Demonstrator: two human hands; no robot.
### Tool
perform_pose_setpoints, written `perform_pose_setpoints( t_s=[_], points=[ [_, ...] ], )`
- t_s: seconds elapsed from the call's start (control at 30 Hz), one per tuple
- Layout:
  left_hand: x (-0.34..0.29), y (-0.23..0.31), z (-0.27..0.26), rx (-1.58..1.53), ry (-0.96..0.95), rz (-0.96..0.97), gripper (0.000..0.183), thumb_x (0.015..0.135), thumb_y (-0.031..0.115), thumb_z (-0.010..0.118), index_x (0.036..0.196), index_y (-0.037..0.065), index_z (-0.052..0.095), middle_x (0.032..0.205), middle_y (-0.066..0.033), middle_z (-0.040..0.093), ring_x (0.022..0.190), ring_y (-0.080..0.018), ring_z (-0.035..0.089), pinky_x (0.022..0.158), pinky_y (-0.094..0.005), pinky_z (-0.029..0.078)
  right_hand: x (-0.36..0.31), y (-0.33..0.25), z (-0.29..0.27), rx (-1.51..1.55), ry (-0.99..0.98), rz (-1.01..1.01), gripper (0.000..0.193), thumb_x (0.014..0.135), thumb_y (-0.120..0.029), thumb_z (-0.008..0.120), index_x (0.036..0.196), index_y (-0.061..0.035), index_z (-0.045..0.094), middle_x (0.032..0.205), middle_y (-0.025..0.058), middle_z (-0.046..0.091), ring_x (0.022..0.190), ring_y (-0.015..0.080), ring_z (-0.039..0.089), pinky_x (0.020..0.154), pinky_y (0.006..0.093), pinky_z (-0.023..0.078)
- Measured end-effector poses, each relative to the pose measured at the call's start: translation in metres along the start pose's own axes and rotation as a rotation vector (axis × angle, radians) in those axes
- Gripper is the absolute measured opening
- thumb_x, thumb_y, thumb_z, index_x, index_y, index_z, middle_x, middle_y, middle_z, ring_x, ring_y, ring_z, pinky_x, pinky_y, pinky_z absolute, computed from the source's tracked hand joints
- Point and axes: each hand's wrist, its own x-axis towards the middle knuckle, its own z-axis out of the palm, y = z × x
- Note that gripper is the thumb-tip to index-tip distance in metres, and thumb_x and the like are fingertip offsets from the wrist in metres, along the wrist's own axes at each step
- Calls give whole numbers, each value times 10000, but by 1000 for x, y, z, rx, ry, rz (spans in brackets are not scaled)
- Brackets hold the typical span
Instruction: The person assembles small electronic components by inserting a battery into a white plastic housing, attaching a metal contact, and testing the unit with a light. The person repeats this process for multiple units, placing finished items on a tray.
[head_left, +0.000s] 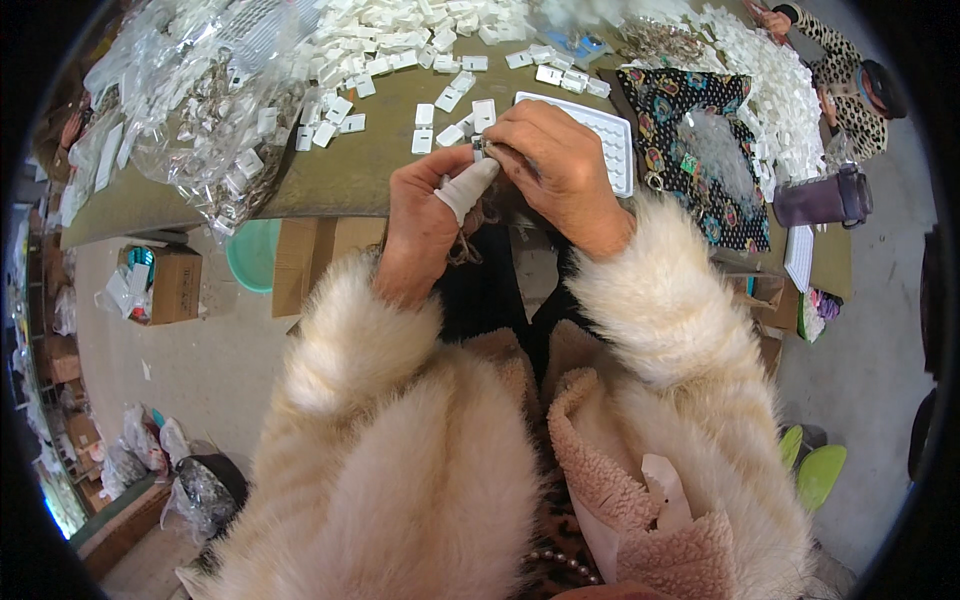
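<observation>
Close together over the table's front edge, both my hands pinch a tiny grey, metallic-looking piece (481,150). My fingers cover most of it, so its kind does not show. My left hand (418,215) is closed on it, its thumb wrapped in a white covering (467,190). My right hand (568,172) is closed from the other side, fingers bent at the tips. Just beyond the fingers lie small white plastic cases (484,115), some with a dark slot. A white tray with rows of round hollows (622,160) lies behind my right hand.
Loose white cases (370,45) heap at the back. Clear bags of parts (200,130) stand left. At right are a dark patterned cloth (660,110), a purple lidded cup (815,200) and another person (838,75). Cardboard boxes (172,285) and a green basin (252,255) sit below the table.
</observation>
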Motion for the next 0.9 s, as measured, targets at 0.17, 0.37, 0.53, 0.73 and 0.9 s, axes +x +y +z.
perform_pose_setpoints(
  t_s=[0.17,0.37,0.53,0.73,0.9],
  points=[
    [0,-2,0,-28,-3,14,122,938,125,722,1002,24,747,742,25,657,546,-24,508,459,-200,360,-4,-2,-1,230,-79,211,105,802,13,728,901,-7,701,812,101,628,754,271,645,643,334,511],
    [-2,7,0,-16,-39,-32,151,966,183,691,990,47,752,699,32,634,533,-20,493,450,-192,330,-5,4,-16,490,-133,429,123,857,34,669,969,12,717,837,101,661,758,260,662,682,309,521],
    [-4,9,6,24,37,-76,150,963,191,676,975,55,739,660,64,545,541,-11,421,471,-194,284,-6,26,-26,14,-27,507,115,899,26,659,1002,48,705,854,74,635,796,133,598,710,260,487],
    [-2,8,8,26,21,-43,174,967,208,681,1013,50,739,696,58,564,552,-12,427,479,-192,292,-19,33,-13,-252,-122,420,104,832,-137,749,908,-65,747,840,96,652,786,330,657,680,424,505],
    [0,9,4,5,-12,-55,164,990,172,654,1048,38,730,747,11,641,568,-32,498,486,-190,370,-16,28,-17,-272,-159,407,81,821,-81,751,890,-43,730,826,97,647,753,320,651,666,408,508]
  ],
)
